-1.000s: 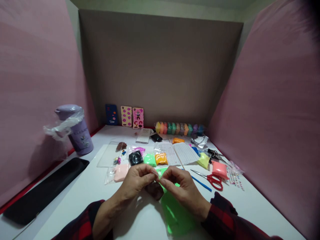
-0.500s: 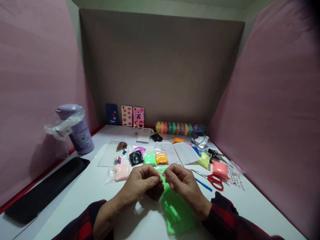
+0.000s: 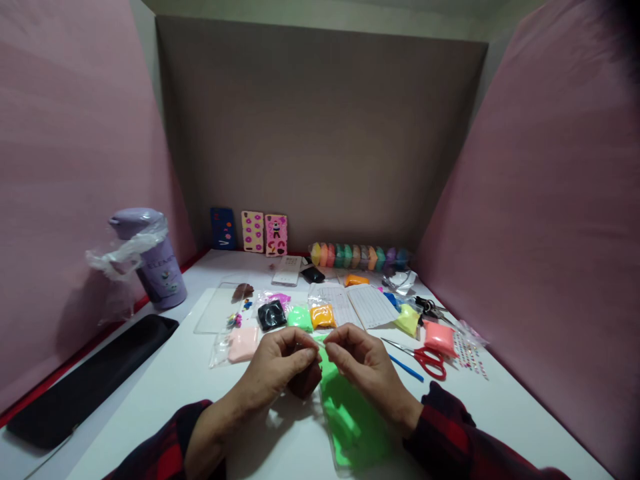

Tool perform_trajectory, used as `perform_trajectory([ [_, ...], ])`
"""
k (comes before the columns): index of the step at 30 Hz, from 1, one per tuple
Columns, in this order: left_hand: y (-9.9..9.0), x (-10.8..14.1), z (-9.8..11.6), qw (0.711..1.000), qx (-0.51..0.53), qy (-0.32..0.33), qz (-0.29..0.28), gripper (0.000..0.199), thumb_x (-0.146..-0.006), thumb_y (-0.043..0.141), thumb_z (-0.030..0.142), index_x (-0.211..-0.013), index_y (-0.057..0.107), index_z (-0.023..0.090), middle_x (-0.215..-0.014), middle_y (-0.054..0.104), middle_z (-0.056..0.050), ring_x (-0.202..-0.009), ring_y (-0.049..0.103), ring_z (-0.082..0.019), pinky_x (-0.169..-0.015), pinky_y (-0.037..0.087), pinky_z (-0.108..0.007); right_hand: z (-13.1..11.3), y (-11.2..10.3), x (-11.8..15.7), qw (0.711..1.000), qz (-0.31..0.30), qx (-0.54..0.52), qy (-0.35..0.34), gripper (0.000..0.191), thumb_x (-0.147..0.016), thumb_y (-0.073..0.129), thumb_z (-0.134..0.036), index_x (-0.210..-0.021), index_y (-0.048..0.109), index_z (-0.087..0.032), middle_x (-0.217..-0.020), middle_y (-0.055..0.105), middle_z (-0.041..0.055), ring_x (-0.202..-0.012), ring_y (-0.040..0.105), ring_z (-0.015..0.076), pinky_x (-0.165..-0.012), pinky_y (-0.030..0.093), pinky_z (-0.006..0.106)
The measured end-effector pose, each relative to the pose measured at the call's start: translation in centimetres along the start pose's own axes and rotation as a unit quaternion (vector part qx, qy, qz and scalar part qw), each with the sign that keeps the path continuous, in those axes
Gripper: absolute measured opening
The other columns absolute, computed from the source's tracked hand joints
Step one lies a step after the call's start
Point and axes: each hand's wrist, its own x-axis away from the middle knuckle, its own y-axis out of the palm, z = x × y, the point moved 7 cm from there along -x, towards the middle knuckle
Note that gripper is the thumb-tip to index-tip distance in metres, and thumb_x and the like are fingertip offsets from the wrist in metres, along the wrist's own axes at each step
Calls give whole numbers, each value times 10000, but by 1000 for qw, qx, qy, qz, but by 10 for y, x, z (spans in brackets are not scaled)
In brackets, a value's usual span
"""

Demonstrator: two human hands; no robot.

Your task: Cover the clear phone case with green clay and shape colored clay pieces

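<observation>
My left hand [image 3: 280, 368] is closed around a dark brown lump in a clear wrapper [image 3: 305, 381], which hangs below its fingers. Thumb and forefinger of my right hand [image 3: 364, 367] are pinched close to the left fingertips; a small pale bit shows between the two hands, too small to name. Under my right hand lies a bright green flat piece [image 3: 350, 427] with a clear edge. Just beyond the hands are packets of green [image 3: 300, 318], orange [image 3: 323, 316] and black clay [image 3: 271, 315].
Red scissors [image 3: 431, 362] and a blue stick [image 3: 407, 368] lie right of my hands, by a coral packet [image 3: 440, 338]. An open notebook [image 3: 373, 305] is behind. At left stand a purple tumbler [image 3: 163, 270] and a long black case [image 3: 93, 380].
The brown lump has shifted slightly up and left below my left hand. My right hand has moved a little left, towards the left fingertips.
</observation>
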Motion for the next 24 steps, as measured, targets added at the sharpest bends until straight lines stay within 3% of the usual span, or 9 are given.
perform_trajectory([
  [3,4,3,4,1000,3,-3,-5,218,-724,697,326,-738,557,161,-436,567,31,-337,453,-85,-346,330,-181,-4,1,0,1000,-2,24,-19,214,-841,599,-371,-800,579,-162,-714,537,-7,-644,476,115,-598,393,234],
  [8,9,5,5,999,32,-4,-22,191,-711,709,281,-745,571,153,-471,520,54,-374,463,-79,-386,342,-191,-3,1,1,1000,-8,27,4,267,-850,565,-392,-718,559,-159,-619,460,-32,-550,391,93,-494,317,215],
  [13,9,4,2,998,52,-9,-43,196,-714,716,276,-754,568,154,-448,459,80,-368,426,-67,-403,322,-195,-3,1,1,999,-9,43,2,275,-850,556,-396,-707,546,-162,-605,448,-33,-543,379,95,-490,311,218],
  [19,3,4,3,1000,-2,-22,-13,273,-671,753,343,-723,581,138,-455,517,48,-384,446,-72,-409,336,-194,-12,1,3,993,6,112,-38,241,-861,529,-346,-701,547,-165,-636,492,-9,-582,437,115,-547,365,241],
  [24,2,4,1,1000,11,-16,-6,254,-668,752,330,-729,592,143,-457,510,53,-391,452,-75,-404,347,-191,-11,1,4,992,4,120,-27,241,-862,526,-355,-721,548,-161,-637,490,-9,-576,439,115,-538,371,243],
])
